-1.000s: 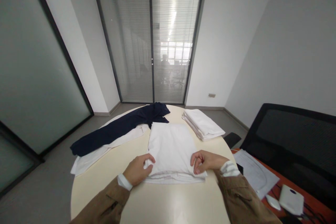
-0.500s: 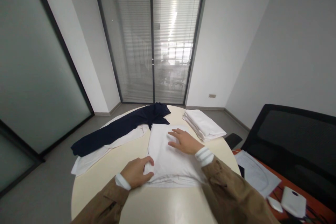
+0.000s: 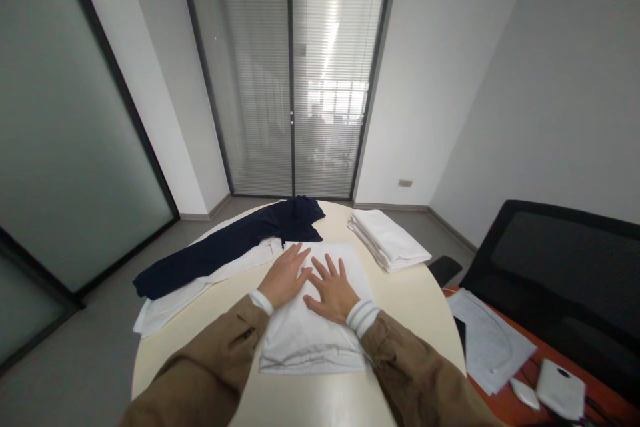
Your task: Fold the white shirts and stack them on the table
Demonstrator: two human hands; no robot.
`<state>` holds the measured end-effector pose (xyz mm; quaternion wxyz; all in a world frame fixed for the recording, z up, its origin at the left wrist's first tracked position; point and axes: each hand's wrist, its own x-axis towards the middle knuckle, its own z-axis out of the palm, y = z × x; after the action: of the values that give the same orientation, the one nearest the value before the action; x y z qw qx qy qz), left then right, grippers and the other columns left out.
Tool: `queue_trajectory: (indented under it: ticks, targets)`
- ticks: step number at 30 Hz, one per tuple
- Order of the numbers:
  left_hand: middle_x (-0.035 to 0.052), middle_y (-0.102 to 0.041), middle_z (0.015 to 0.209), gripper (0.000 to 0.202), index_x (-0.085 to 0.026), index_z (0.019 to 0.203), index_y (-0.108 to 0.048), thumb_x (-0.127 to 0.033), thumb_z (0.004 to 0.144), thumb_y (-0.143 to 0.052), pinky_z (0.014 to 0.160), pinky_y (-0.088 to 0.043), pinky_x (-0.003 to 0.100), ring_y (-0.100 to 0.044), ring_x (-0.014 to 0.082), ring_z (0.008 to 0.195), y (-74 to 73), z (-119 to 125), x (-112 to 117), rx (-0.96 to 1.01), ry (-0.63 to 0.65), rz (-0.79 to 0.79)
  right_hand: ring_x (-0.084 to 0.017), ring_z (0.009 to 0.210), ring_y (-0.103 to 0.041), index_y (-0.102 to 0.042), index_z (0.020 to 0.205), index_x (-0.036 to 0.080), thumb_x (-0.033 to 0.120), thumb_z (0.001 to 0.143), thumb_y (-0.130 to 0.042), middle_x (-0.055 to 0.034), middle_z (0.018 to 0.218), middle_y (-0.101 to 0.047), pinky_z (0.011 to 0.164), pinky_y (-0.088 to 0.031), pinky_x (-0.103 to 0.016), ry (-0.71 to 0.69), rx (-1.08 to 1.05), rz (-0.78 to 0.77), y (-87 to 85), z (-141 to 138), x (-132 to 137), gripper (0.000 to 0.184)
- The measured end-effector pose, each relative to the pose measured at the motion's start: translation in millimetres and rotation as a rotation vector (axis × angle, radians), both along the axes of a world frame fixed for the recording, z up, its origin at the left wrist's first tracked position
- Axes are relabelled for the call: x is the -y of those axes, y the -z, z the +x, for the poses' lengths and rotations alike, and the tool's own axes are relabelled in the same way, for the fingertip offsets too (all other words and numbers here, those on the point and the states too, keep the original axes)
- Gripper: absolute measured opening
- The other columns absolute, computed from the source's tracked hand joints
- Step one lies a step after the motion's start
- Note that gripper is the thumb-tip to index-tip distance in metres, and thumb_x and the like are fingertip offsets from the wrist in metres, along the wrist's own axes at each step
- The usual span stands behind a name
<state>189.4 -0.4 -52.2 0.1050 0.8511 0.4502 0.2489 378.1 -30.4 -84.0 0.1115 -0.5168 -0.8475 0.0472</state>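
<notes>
A folded white garment [image 3: 315, 353] lies flat in front of me, its layered edge toward me; its exact kind cannot be made out. My left hand [image 3: 286, 279] rests on its upper left part, fingers stretched out. Beside it, my right hand [image 3: 333, 292] lies on the middle of the cloth with fingers spread. The two hands are close together, palms down, and neither grips anything. Beyond them, a dark navy garment [image 3: 225, 250] lies lengthwise over a white garment [image 3: 175, 307].
The round cream table [image 3: 415, 320] carries a folded white stack of cloth [image 3: 390, 237] at its right back. On the right are a black mesh chair [image 3: 560, 267] and a reddish desk with papers [image 3: 493, 340], a white mouse [image 3: 525, 393] and a white device [image 3: 561, 388].
My left hand has moved from the garment's near left edge up onto its top. My right hand has come slightly left and nearer. The white garment has shifted a little toward me.
</notes>
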Motion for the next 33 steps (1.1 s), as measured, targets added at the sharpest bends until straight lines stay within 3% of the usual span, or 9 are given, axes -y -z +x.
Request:
queue_trajectory:
  ticks: [2,5,8,12,18,23,26,29,33]
  targets:
    - [0.0183,-0.033,0.156,0.056,-0.016,0.147,-0.042,-0.04,0.096,-0.042,0.115,-0.021,0.051,-0.026,0.0348,0.145,21.2,13,-13,-0.12,-0.113,-0.042,-0.036,0.148,-0.01,-0.041,0.147,0.029,0.048,0.094,-0.043,-0.0048,0.16,-0.028,0.116,-0.003,-0.061,0.028,-0.028,0.031,4.0,1,0,0.057]
    - [0.0178,-0.024,0.16,0.061,-0.019,0.15,-0.038,-0.049,0.097,-0.038,0.114,-0.02,0.057,-0.019,0.0401,0.146,50.5,18,-21,-0.188,-0.248,-0.069,-0.028,0.146,-0.022,-0.044,0.144,0.02,0.033,0.098,-0.033,-0.0088,0.156,-0.035,0.118,-0.012,-0.049,0.216,-0.08,0.093,9.5,5,-3,0.049]
    - [0.0195,-0.024,0.159,0.064,-0.019,0.15,-0.038,-0.052,0.096,-0.041,0.114,-0.02,0.055,-0.023,0.043,0.144,63.5,14,-21,-0.195,-0.294,-0.033,-0.029,0.136,-0.037,-0.046,0.141,0.012,0.038,0.098,-0.034,-0.0174,0.148,-0.044,0.112,-0.025,-0.044,0.362,-0.074,0.094,6.1,10,-13,0.051]
    - [0.0203,-0.027,0.158,0.065,-0.02,0.15,-0.04,-0.054,0.094,-0.043,0.113,-0.021,0.055,-0.025,0.0437,0.143,62.6,11,-19,-0.168,-0.323,-0.029,-0.033,0.122,-0.049,-0.052,0.135,0.016,0.052,0.096,-0.038,-0.0191,0.131,-0.056,0.103,-0.032,-0.047,0.416,-0.018,0.036,-4.3,20,-33,0.055]
    - [0.0211,-0.04,0.15,0.065,-0.019,0.148,-0.041,-0.053,0.093,-0.046,0.113,-0.021,0.054,-0.029,0.0409,0.142,63.3,10,-19,-0.136,-0.394,-0.016,-0.034,0.145,-0.021,-0.038,0.149,0.027,0.061,0.096,-0.033,-0.0102,0.158,-0.031,0.114,-0.014,-0.052,0.38,-0.041,0.052,10.0,30,-50,0.063]
    - [0.0221,-0.056,0.135,0.065,-0.007,0.142,-0.043,-0.04,0.088,-0.058,0.108,-0.035,0.041,-0.05,0.0321,0.128,59.4,-3,-31,0.055,-0.38,-0.075,-0.038,0.144,-0.024,-0.041,0.147,0.021,0.058,0.095,-0.036,-0.0168,0.158,-0.028,0.112,-0.019,-0.053,0.579,-0.087,0.069,20.6,42,-49,0.064]
    - [0.0188,-0.068,0.116,0.063,-0.007,0.138,-0.046,-0.031,0.082,-0.063,0.094,-0.046,0.038,-0.064,0.0291,0.106,51.9,-16,-41,0.301,-0.405,-0.271,-0.039,0.143,-0.027,-0.036,0.15,0.015,0.058,0.093,-0.039,-0.0209,0.154,-0.034,0.112,-0.022,-0.055,0.684,-0.128,0.002,24.7,52,-50,0.071]
    - [0.0157,-0.074,0.095,0.05,-0.007,0.117,-0.061,-0.032,0.075,-0.069,0.083,-0.05,0.039,-0.069,0.0309,0.092,46.0,-26,-46,0.467,-0.331,-0.459,-0.037,0.143,-0.028,-0.035,0.15,0.013,0.056,0.093,-0.039,-0.0185,0.153,-0.038,0.114,-0.021,-0.055,0.663,-0.19,-0.052,29.3,59,-53,0.071]
    - [0.0118,-0.074,0.099,0.042,-0.013,0.105,-0.064,-0.036,0.07,-0.071,0.083,-0.053,0.037,-0.069,0.0279,0.093,46.1,-26,-43,0.616,-0.142,-0.534,-0.036,0.145,-0.026,-0.034,0.149,0.01,0.051,0.091,-0.043,-0.0173,0.152,-0.039,0.117,-0.017,-0.056,0.626,-0.319,-0.061,33.3,65,-57,0.071]
